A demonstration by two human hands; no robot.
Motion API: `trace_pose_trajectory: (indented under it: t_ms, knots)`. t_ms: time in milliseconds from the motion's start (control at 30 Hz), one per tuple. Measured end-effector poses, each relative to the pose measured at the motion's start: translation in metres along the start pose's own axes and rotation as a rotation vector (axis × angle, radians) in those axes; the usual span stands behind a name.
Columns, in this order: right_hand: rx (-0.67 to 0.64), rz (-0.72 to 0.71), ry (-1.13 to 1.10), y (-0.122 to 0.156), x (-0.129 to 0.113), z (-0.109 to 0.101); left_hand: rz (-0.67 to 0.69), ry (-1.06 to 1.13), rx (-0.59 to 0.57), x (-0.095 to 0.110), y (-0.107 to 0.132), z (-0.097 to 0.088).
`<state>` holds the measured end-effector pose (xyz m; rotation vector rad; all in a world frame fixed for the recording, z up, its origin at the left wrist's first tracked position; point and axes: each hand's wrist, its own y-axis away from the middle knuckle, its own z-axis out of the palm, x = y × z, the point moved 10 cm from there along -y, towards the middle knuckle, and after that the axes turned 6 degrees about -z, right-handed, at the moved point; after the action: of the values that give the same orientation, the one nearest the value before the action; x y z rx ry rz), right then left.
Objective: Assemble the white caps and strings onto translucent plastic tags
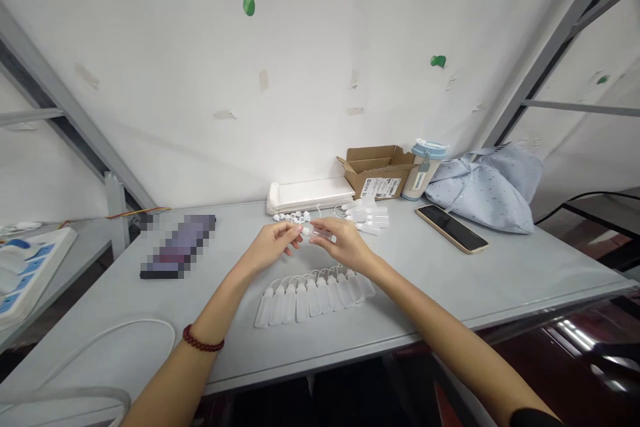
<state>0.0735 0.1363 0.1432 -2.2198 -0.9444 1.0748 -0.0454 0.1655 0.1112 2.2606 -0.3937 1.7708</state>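
My right hand (pixel 343 240) is closed around a small translucent plastic bottle (pixel 324 233), which lies roughly sideways with its neck toward the left. At that neck, the fingers of my left hand (pixel 275 243) pinch a white cap (pixel 305 231). Just behind my hands lie several loose white caps (pixel 287 217). Nearer to me, a row of similar bottles (pixel 313 297) lies side by side, with thin white loops at their capped ends. More translucent bottles (pixel 373 217) are piled behind my right hand.
Against the wall stand a stack of white trays (pixel 310 193), an open cardboard box (pixel 383 177) and a blue-lidded tumbler (pixel 423 173). To the right are a phone (pixel 453 228) and a pale blue cloth bag (pixel 487 190). A pixelated object (pixel 180 247) and a white cable (pixel 120 325) lie left.
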Motion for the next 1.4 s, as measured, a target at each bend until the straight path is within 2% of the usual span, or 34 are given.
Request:
trace_pose_trajectory:
  t_ms: [167, 300, 400, 567, 667, 833, 967, 1033, 1100, 1200, 1300, 1400]
  knots:
    - [-0.070, -0.043, -0.007, 0.002, -0.006, 0.008, -0.032, 0.005, -0.061, -0.005, 0.000, 0.007]
    - [-0.083, 0.034, -0.001, 0.004, 0.002, 0.009, -0.026, 0.031, -0.058, -0.005, 0.001, 0.009]
    - [-0.071, 0.079, -0.025, 0.006, 0.008, 0.009, -0.058, 0.047, -0.039, -0.009, 0.000, 0.009]
    - [-0.002, 0.026, -0.019, 0.004, 0.003, 0.003, -0.137, 0.019, -0.081, -0.014, 0.002, 0.016]
    - [0.044, 0.044, -0.045, 0.003, 0.004, -0.004, -0.056, 0.002, -0.058, -0.003, 0.004, 0.017]
    - [0.041, 0.179, -0.076, 0.002, 0.016, -0.007, 0.143, -0.049, 0.024, 0.012, 0.007, 0.015]
    - [0.006, 0.270, -0.145, 0.003, 0.024, -0.003, 0.195, -0.082, 0.063, 0.013, 0.006, 0.012]
    - [-0.005, 0.248, -0.153, 0.001, 0.021, -0.003, 0.168, -0.089, 0.046, 0.012, 0.005, 0.012]
    - [-0.007, 0.168, -0.105, -0.001, 0.013, -0.004, 0.119, -0.074, 0.008, 0.009, 0.003, 0.013]
    - [-0.010, 0.046, -0.051, -0.002, 0.002, -0.004, -0.012, 0.031, -0.098, -0.004, 0.000, 0.017]
    - [0.009, -0.009, -0.032, -0.002, -0.003, -0.006, -0.167, 0.160, -0.221, -0.020, 0.002, 0.025]
    - [0.033, -0.038, 0.008, -0.002, -0.006, -0.008, -0.211, 0.229, -0.258, -0.025, 0.003, 0.027]
